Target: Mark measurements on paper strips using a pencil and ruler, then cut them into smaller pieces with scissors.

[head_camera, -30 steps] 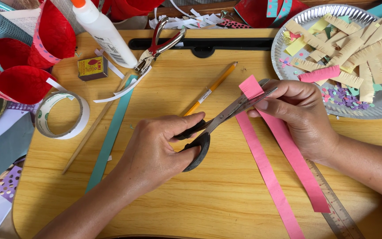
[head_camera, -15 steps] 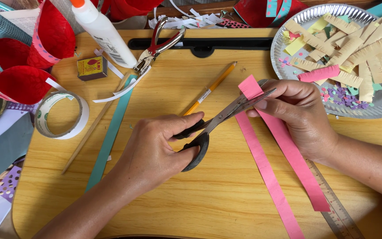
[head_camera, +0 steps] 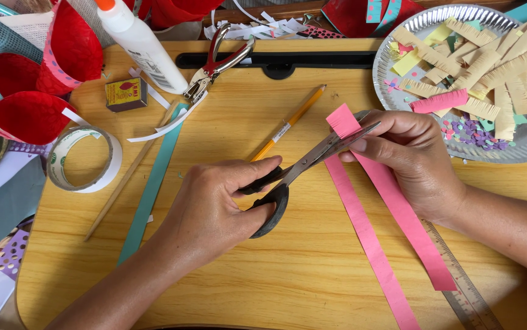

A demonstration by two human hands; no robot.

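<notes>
Left hand [head_camera: 214,205] grips black-handled scissors [head_camera: 303,171], fingers through the loops, blades nearly shut on the far end of a pink paper strip [head_camera: 392,201]. Right hand [head_camera: 413,162] pinches that strip just beside the blade tips, thumb on top, and keeps the far end lifted off the wooden lap desk [head_camera: 227,281]. The rest of the strip runs near and right across the desk and partly covers a ruler [head_camera: 468,287].

Progress, as I read it: early on this strip. Blades are at its far tip; the long edge toward the near side looks uncut, no fringe visible. A second pink strip [head_camera: 367,244] lies flat just left of it, also plain. A teal strip [head_camera: 150,195] lies left of the left hand, untouched, with a thin wooden stick [head_camera: 126,180] beside it.

Done so far: the foil plate [head_camera: 398,36] at far right holds a pile of fringed tan strips [head_camera: 489,67] plus one fringed pink piece [head_camera: 440,101] and small paper confetti. So a good batch is finished; at least two pink strips and the teal one remain.

Idle items: pencil [head_camera: 288,122] at centre, hole punch [head_camera: 218,61] and glue bottle [head_camera: 138,40] far left, tape roll [head_camera: 83,159] left, red paper cones [head_camera: 31,113] at the left edge.
</notes>
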